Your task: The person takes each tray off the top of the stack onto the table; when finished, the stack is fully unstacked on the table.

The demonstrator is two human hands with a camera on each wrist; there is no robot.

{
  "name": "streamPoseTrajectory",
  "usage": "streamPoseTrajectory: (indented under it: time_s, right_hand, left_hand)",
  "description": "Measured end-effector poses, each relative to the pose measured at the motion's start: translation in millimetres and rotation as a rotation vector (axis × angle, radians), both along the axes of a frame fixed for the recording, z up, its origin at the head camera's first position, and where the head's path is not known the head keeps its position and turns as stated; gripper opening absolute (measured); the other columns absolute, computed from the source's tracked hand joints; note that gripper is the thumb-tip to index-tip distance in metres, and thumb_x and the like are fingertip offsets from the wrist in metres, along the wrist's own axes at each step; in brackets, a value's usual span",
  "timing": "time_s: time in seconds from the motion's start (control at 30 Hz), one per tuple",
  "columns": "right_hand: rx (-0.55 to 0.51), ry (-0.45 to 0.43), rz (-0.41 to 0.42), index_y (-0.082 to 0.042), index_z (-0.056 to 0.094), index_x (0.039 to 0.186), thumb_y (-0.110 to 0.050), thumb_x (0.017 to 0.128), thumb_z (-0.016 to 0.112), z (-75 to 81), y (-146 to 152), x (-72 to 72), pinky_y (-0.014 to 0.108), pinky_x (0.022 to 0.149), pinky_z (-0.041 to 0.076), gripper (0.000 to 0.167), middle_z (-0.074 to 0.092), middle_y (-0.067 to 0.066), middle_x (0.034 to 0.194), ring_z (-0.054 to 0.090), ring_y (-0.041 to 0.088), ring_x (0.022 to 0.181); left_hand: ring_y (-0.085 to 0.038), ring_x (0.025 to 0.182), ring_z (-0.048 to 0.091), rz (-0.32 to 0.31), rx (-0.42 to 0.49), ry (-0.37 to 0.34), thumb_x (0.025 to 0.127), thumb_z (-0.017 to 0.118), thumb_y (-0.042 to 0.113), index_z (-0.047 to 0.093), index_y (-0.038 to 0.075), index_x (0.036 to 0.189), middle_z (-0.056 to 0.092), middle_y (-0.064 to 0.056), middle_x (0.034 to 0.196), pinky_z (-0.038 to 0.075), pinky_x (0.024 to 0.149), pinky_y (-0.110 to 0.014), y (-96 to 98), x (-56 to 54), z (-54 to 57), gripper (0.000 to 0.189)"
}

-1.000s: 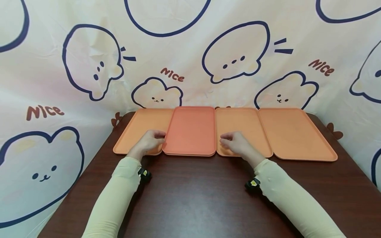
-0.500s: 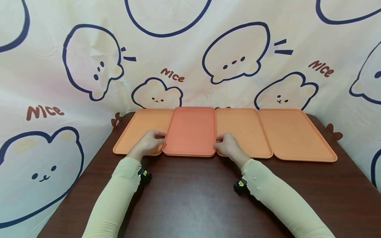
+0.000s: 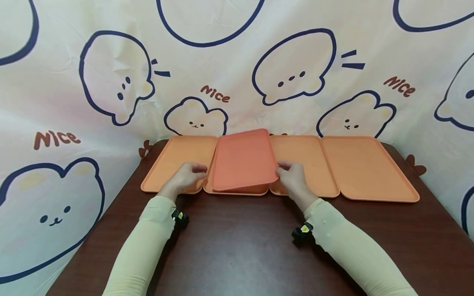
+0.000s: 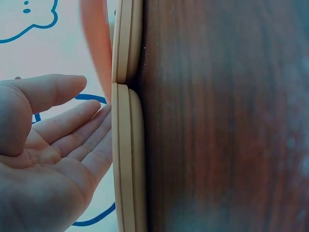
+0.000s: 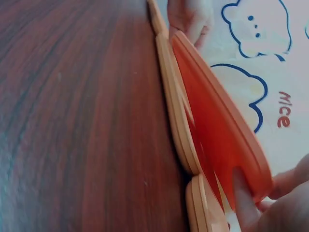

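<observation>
My right hand [image 3: 294, 181] pinches the right edge of a coral-red tray [image 3: 244, 158], its thumb and fingers on either side of the rim in the right wrist view. That side of the tray is raised and tilted, while its left side stays low. Beneath it lies another tray [image 5: 176, 111], mostly covered, its front edge showing. My left hand [image 3: 185, 176] lies over the front right part of the left orange tray [image 3: 177, 154], fingertips close to the red tray's left edge. In the left wrist view the left hand's fingers [image 4: 77, 125] are extended, thumb apart, holding nothing.
Two more orange trays, one right of centre [image 3: 301, 154] and one far right [image 3: 370, 168], continue the row side by side. The dark wooden table [image 3: 237, 246] runs toward me. A patterned cloth backdrop [image 3: 237, 61] stands right behind the trays.
My right hand has moved left to the red tray's right edge, gripped it and lifted that side, uncovering the tray underneath. My left hand has stayed in place.
</observation>
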State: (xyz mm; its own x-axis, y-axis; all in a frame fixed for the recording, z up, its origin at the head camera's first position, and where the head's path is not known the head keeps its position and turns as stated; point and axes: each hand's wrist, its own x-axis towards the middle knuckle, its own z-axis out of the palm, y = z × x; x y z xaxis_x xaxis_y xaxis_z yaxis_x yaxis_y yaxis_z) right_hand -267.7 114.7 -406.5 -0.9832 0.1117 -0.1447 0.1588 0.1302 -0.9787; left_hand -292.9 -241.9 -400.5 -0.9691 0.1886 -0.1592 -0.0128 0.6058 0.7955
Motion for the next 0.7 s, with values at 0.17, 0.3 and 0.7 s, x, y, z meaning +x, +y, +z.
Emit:
streamPoseTrajectory:
  time_s: [0.17, 0.3, 0.7]
  right_hand:
    - [-0.11, 0.009, -0.026, 0.003, 0.064, 0.146, -0.007, 0.108, 0.055, 3.7, 22, 3.0, 0.019, 0.077, 0.058, 0.04, 0.064, 0.023, 0.139, 0.071, 0.01, 0.092]
    - [-0.128, -0.002, -0.044, 0.002, 0.059, 0.152, -0.009, 0.111, 0.053, 10.1, 42, 5.0, 0.015, 0.077, 0.057, 0.042, 0.058, 0.021, 0.146, 0.067, 0.006, 0.096]
    - [-0.071, -0.034, -0.049, -0.003, 0.055, 0.157, -0.016, 0.114, 0.052, 25.9, 111, 9.9, 0.016, 0.071, 0.059, 0.045, 0.065, -0.013, 0.103, 0.067, -0.002, 0.084]
  left_hand:
    - [-0.043, 0.149, 0.049, -0.004, -0.004, -0.004, 0.11, 0.057, 0.012, 0.057, -0.008, 0.15, 0.056, -0.029, 0.156, 0.041, 0.124, -0.056, 0.9, -1.0, 0.0, 0.044]
    - [-0.044, 0.149, 0.048, -0.015, -0.001, -0.002, 0.11, 0.057, 0.012, 0.056, -0.008, 0.15, 0.055, -0.029, 0.157, 0.04, 0.124, -0.057, -0.2, -0.3, 1.0, 0.045]
    - [-0.044, 0.15, 0.047, -0.01, -0.021, 0.001, 0.11, 0.057, 0.014, 0.058, -0.007, 0.149, 0.055, -0.029, 0.157, 0.039, 0.125, -0.057, -0.8, 0.9, 1.4, 0.045]
